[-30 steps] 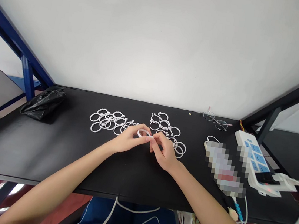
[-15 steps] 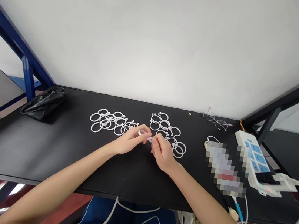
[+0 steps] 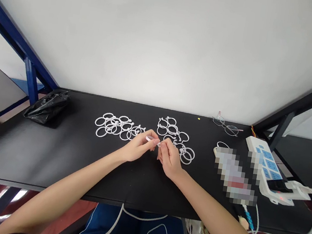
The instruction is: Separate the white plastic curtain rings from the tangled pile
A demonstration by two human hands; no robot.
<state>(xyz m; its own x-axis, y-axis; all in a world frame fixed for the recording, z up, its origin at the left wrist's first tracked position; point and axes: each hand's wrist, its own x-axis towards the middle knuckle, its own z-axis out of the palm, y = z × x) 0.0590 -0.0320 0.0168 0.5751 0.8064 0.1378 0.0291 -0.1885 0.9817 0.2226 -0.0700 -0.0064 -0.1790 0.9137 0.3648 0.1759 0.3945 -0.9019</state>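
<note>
Between my two hands is a white plastic ring (image 3: 149,137), partly covered by the fingers. My left hand (image 3: 140,146) is closed on its left side, thumb on top. My right hand (image 3: 170,156) pinches its right end, where a small white piece shows between the fingertips; its exact shape is hidden. Left of the hands lies a pile of white rings with small knobs (image 3: 116,125), several overlapping. Behind and right of my right hand is another group of open white rings (image 3: 172,129), some partly hidden by that hand.
A black plastic bag (image 3: 47,106) lies at the left of the black table (image 3: 73,163). On the right are glasses (image 3: 231,130), a blurred-out phone (image 3: 235,177) on a cable and a white power strip (image 3: 266,164) with plugs. A white wall rises behind.
Both hands stay at nearly the same spot with the ring. The fingers have shifted slightly around it, and the whole view has moved a little.
</note>
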